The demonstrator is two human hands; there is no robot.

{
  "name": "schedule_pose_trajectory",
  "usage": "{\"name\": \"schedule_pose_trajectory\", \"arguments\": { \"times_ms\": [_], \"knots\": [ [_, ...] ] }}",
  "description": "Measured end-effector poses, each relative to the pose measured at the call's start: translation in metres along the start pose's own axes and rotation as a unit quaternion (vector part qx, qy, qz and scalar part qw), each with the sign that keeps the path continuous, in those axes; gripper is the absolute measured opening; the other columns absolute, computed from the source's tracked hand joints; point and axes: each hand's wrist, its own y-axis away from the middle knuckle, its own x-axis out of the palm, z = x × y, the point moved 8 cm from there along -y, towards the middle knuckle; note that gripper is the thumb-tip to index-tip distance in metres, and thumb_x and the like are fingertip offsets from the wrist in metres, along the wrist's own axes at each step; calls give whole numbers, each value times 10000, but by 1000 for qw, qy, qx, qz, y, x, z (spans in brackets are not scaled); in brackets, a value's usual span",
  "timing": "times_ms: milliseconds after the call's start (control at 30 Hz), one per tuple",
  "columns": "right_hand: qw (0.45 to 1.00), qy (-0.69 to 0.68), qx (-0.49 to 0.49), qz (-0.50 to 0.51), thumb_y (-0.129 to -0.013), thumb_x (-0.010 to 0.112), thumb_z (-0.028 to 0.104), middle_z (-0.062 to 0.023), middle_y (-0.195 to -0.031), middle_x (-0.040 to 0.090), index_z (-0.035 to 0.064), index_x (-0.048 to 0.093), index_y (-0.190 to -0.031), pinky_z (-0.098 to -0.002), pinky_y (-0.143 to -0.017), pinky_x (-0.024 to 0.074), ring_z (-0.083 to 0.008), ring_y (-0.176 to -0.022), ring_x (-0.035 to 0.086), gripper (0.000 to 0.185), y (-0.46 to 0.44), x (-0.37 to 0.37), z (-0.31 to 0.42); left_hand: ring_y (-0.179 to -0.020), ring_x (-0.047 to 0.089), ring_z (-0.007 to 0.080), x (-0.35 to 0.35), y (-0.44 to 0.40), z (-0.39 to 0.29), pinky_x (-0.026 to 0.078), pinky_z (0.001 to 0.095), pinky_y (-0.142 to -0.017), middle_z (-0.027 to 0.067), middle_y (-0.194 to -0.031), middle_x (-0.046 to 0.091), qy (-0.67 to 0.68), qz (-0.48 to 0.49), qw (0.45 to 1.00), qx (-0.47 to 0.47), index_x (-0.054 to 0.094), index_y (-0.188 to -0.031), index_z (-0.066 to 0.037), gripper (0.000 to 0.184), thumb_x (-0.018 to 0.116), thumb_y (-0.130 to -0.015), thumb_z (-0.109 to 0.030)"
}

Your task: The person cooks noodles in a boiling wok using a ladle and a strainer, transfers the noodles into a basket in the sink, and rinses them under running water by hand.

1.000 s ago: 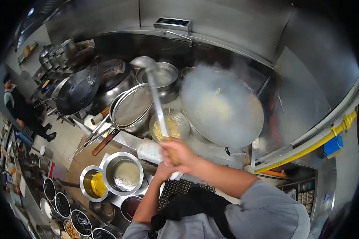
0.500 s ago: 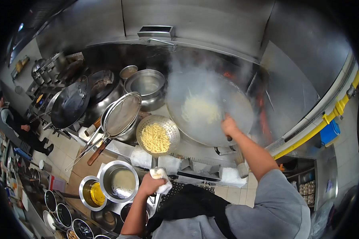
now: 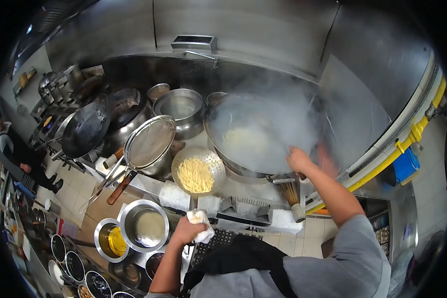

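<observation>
My left hand (image 3: 186,231) is closed on the handle of a perforated skimmer (image 3: 217,171), with a folded white cloth (image 3: 203,233) at the grip. Pale noodles (image 3: 194,175) lie in the skimmer's bowl, left of the big wok (image 3: 228,161). Fingers wrapped round a dark handle (image 3: 302,176), my right hand (image 3: 299,161) is over the wok's right side. That handle belongs to a long tool reaching into the wok; steam hides its head. More noodles (image 3: 243,139) show faintly through the steam.
Left of the skimmer, a mesh strainer (image 3: 150,141) rests on a pot. Nearer stand a steel pot of cloudy liquid (image 3: 149,226) and a bowl of yellow oil (image 3: 116,242). A bamboo brush (image 3: 289,193) lies at the stove's front. Another person (image 3: 22,154) stands far left.
My right hand has moved right and slightly down with the tool. Steam covers more of the wok's noodles. The brush shows more fully; my left hand and the skimmer have barely moved.
</observation>
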Motion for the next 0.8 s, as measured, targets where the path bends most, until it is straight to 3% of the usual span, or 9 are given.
{"name": "schedule_pose_trajectory", "arguments": {
  "times_ms": [67,100,167,233,333,433,500,567,800],
  "knots": [
    [999,17,28,-42,-860,544,197,-227,-951,641,-7,488,-1220,-386,-753,507,-337,-775,650,417,-42,22,-21,-769,629,166,1,1,4,508,317,-706,86,-863,663,-1,-4,1000,7,642,-922,26,349,727,-642,-164],
    [995,72,21,72,-869,535,191,-215,-853,635,-15,482,-1214,-374,-657,507,-318,-663,634,406,-50,41,-13,-769,629,166,1,0,7,508,317,-706,86,-863,663,-2,-6,1000,9,642,-922,26,349,727,-642,-164],
    [975,122,13,187,-877,527,185,-202,-754,629,-23,475,-1209,-362,-561,506,-298,-552,618,396,-47,62,-13,-772,629,169,3,-1,14,508,319,-706,87,-863,662,26,3,999,23,643,-921,26,341,724,-646,-158],
    [977,-91,50,184,-891,520,170,-141,-649,581,-16,439,-1266,-346,-399,439,-242,-428,538,426,20,12,42,-773,629,169,4,4,6,508,320,-708,87,-865,662,24,3,1000,7,642,-922,27,335,725,-649,-150],
    [963,-145,-22,227,-875,539,125,-81,-592,528,27,472,-1238,-337,-353,398,-172,-419,494,381,90,-23,74,-762,625,160,5,5,0,505,312,-702,84,-852,659,8,2,1000,17,644,-906,24,329,722,-649,-166],
    [933,-250,85,246,-882,549,133,-75,-622,536,30,448,-1275,-321,-350,394,-145,-431,498,419,98,-52,54,-762,624,159,7,4,1,504,310,-703,86,-848,658,35,-3,999,30,642,-902,23,333,721,-647,-176],
    [938,-246,77,233,-888,549,138,-75,-622,520,50,396,-1337,-313,-344,387,-155,-420,480,482,69,-37,41,-760,623,159,8,6,-5,505,313,-702,80,-844,658,23,-5,999,28,643,-898,20,311,714,-650,-155],
    [982,-53,6,180,-894,519,121,-130,-640,543,8,414,-1288,-332,-329,393,-203,-364,480,422,26,-14,26,-758,622,159,7,11,-5,507,317,-700,73,-840,659,7,-6,1000,26,644,-893,17,289,706,-653,-134],
    [960,-167,61,215,-906,489,121,-103,-595,512,5,466,-1176,-336,-340,397,-198,-377,477,294,103,-20,66,-771,616,154,10,14,-9,502,318,-711,73,-861,656,4,0,1000,29,637,-912,17,334,729,-645,-162]
  ]
}}
